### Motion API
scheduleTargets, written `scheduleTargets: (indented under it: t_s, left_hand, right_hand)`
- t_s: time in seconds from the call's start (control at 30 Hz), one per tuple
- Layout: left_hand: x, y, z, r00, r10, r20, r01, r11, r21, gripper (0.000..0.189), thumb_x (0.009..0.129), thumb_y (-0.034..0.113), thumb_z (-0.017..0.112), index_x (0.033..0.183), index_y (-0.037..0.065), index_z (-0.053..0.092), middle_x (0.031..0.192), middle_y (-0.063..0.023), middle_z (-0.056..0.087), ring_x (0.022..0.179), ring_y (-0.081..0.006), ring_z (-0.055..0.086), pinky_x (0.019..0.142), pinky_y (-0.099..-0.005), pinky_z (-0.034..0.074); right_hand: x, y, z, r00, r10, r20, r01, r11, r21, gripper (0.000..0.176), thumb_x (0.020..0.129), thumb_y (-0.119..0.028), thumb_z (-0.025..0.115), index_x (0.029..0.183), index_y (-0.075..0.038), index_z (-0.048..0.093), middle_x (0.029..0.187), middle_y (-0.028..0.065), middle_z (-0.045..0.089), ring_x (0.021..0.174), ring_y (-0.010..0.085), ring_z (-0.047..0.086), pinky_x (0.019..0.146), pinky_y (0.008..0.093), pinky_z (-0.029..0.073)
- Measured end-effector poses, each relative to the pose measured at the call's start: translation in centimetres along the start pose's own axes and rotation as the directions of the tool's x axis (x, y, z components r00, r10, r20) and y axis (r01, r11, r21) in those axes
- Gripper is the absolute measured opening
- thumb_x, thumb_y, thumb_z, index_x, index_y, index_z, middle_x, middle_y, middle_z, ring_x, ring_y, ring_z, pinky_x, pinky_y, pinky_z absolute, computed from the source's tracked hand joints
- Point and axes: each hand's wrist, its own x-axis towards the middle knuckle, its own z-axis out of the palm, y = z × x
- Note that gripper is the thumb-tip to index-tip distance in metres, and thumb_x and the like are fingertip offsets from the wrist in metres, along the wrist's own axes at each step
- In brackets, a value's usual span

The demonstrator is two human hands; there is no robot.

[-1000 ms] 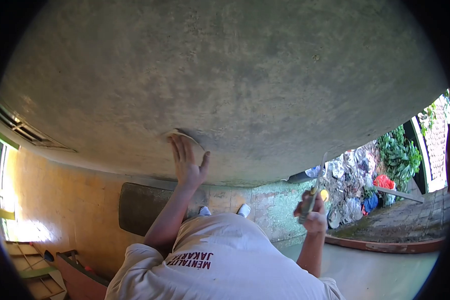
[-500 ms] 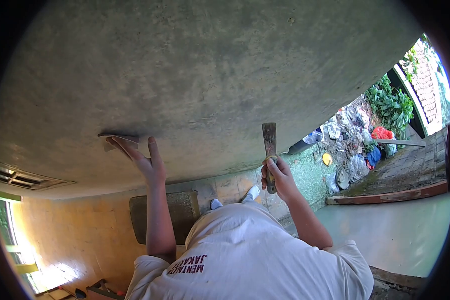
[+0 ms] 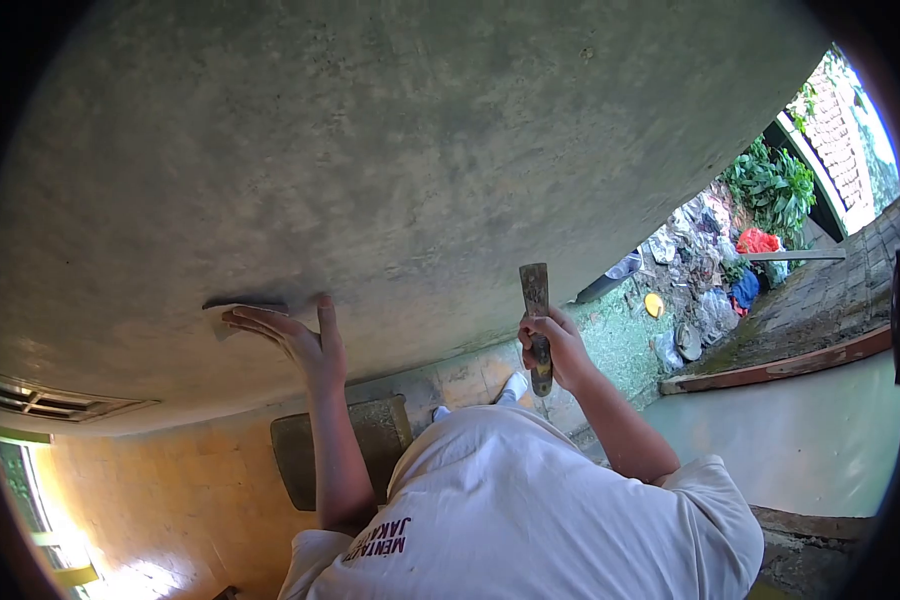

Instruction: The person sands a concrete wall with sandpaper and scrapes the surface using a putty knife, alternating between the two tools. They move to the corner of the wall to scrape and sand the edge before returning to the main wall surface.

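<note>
A grey, mottled wall [image 3: 400, 150] fills the upper part of the head view. Against its lower left area my left hand [image 3: 295, 338] presses a thin dark-edged sheet [image 3: 245, 303], which looks like sandpaper, under its fingers, with the thumb spread away. My right hand [image 3: 555, 345] is wrapped round the handle of a scraper [image 3: 535, 290]. The scraper's flat blade points up, in front of the wall.
Below the wall stands a dark, box-like block [image 3: 305, 460] on the tiled floor [image 3: 190, 480]. A vent [image 3: 55, 400] is at the left. Rubbish [image 3: 715, 310], plants [image 3: 775, 185] and a low ledge [image 3: 790, 368] lie to the right.
My left hand and the sheet have moved slightly right and down in the view. The scraper is now more upright in my right hand. The whole view has shifted a little.
</note>
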Motion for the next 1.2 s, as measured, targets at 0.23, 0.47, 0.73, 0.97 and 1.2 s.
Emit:
scheduleTargets:
  t_s: [0.23, 0.47, 0.73, 0.97, 1.2]
  left_hand:
    - [0.3, -0.3, 0.5, 0.995, -0.055, 0.086, 0.060, 0.997, -0.056, 0.101, 0.092, 0.047, 0.052, 0.141, -0.012, -0.014, 0.149, -0.0334, -0.018, 0.141, -0.0412, -0.016, 0.114, -0.0467, -0.006]
    - [0.3, -0.8, 0.5, 0.982, -0.109, 0.157, 0.126, 0.987, -0.101, 0.107, 0.091, 0.052, 0.051, 0.139, -0.016, -0.017, 0.146, -0.0372, -0.020, 0.140, -0.0437, -0.018, 0.113, -0.0483, -0.007]
    - [0.8, -1.6, 0.7, 0.976, -0.117, 0.185, 0.131, 0.989, -0.068, 0.108, 0.092, 0.054, 0.050, 0.137, -0.020, -0.015, 0.145, -0.0407, -0.018, 0.139, -0.0469, -0.013, 0.113, -0.0493, -0.004]
    - [0.1, -1.8, 1.0, 0.984, -0.097, 0.151, 0.099, 0.995, -0.005, 0.099, 0.094, 0.050, 0.049, 0.138, -0.021, -0.004, 0.146, -0.0403, -0.004, 0.139, -0.0441, 0.006, 0.113, -0.0457, 0.006]
    - [0.2, -2.7, 0.6, 0.957, -0.141, 0.252, 0.143, 0.990, 0.012, 0.096, 0.094, 0.049, 0.051, 0.136, -0.023, 0.005, 0.141, -0.0450, 0.006, 0.135, -0.0469, 0.019, 0.111, -0.0452, 0.015]
  right_hand:
    - [0.9, -2.2, 1.8, 0.992, -0.071, -0.100, 0.063, 0.994, -0.085, 0.037, 0.099, -0.041, 0.048, 0.084, -0.007, 0.043, 0.060, 0.0019, 0.043, 0.039, 0.0115, 0.041, 0.041, 0.0285, 0.038]
    - [1.7, -1.1, 0.5, 0.978, -0.080, -0.194, 0.048, 0.986, -0.162, 0.040, 0.099, -0.043, 0.045, 0.082, -0.007, 0.042, 0.056, 0.0018, 0.042, 0.037, 0.0108, 0.039, 0.038, 0.0269, 0.035]
    - [1.1, -1.3, 1.5, 0.975, -0.109, -0.194, 0.083, 0.987, -0.138, 0.042, 0.099, -0.044, 0.046, 0.080, -0.006, 0.043, 0.055, 0.0014, 0.041, 0.036, 0.0110, 0.038, 0.037, 0.0263, 0.035]
    - [1.5, -3.2, 1.8, 0.972, -0.175, -0.154, 0.155, 0.979, -0.133, 0.042, 0.098, -0.043, 0.048, 0.080, -0.005, 0.044, 0.055, 0.0014, 0.041, 0.036, 0.0109, 0.038, 0.036, 0.0271, 0.035]
    - [2.8, 5.5, -0.3, 0.968, 0.053, -0.244, -0.089, 0.987, -0.136, 0.046, 0.096, -0.046, 0.052, 0.074, -0.007, 0.043, 0.052, -0.0008, 0.039, 0.037, 0.0088, 0.036, 0.035, 0.0264, 0.032]
